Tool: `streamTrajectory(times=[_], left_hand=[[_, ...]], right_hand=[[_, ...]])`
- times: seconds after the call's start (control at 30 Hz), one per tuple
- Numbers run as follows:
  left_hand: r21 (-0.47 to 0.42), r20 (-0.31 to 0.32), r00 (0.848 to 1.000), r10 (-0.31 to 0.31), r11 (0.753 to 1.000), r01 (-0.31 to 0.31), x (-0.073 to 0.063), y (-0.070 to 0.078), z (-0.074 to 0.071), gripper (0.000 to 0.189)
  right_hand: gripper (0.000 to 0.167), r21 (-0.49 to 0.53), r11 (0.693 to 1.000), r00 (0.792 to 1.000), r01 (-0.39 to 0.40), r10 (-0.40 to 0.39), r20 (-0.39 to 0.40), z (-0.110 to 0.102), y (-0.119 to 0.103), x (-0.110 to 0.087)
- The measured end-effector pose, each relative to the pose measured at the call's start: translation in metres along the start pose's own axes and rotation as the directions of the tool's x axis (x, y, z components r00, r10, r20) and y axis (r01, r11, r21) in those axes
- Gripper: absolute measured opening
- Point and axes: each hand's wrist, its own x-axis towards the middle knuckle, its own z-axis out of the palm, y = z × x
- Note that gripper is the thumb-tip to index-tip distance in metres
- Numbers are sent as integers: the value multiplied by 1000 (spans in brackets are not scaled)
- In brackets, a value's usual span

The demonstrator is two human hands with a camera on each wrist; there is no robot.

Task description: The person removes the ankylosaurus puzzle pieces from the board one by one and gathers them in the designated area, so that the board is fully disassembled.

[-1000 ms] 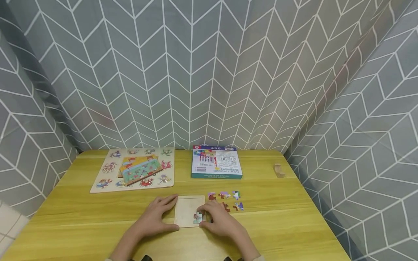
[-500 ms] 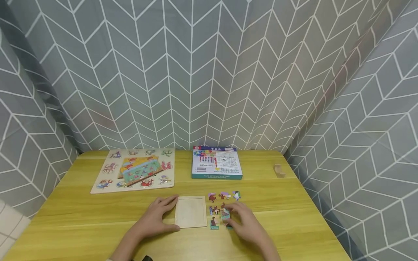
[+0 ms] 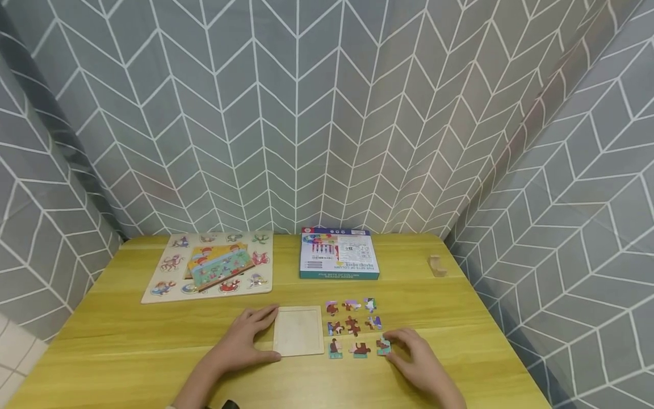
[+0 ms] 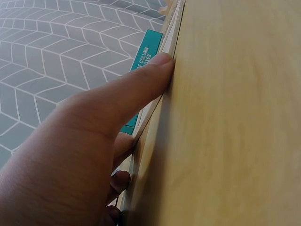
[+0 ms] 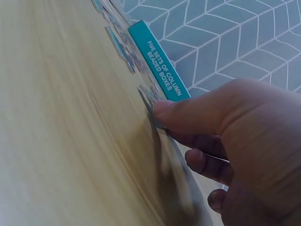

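Note:
In the head view a small square wooden puzzle tray (image 3: 298,332) lies bare on the table. My left hand (image 3: 246,339) rests at its left side, thumb and forefinger spread and touching the edge. The left wrist view shows that thumb (image 4: 136,84) against the tray's rim. My right hand (image 3: 416,360) pinches a teal and brown jigsaw piece (image 3: 383,346) at the tabletop, right of the other pieces. Thumb and forefinger grip it in the right wrist view, where the piece (image 5: 149,101) is tilted. Several loose jigsaw pieces (image 3: 353,325) lie in rows between tray and right hand.
Behind the tray, a teal-sided box (image 3: 339,276) lies flat. A wooden peg board (image 3: 158,278) with animal shapes is at the back left, two colourful panels (image 3: 222,270) on it. A small wooden block (image 3: 436,266) stands far right. A patterned curtain (image 3: 306,113) hangs behind the table.
My right hand has carried the jigsaw piece out of the tray and rightward, to the right end of the nearest row. The tray is now bare. My left hand stays put.

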Motion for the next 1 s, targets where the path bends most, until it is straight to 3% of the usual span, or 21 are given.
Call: streamTrajectory(times=[0.43, 0.67, 1.0], left_hand=[[5, 4, 1000, -8, 1000, 7, -1, 1, -1, 105], [9, -7, 1000, -11, 1000, 11, -4, 4, -3, 104], [47, -11, 1000, 27, 999, -26, -4, 3, -5, 105]], right_hand=[[27, -16, 999, 999, -42, 42, -11, 2, 7, 1], [23, -7, 1000, 1000, -18, 18, 6, 2, 9, 2], [34, -13, 1000, 1000, -15, 15, -11, 3, 7, 5]])
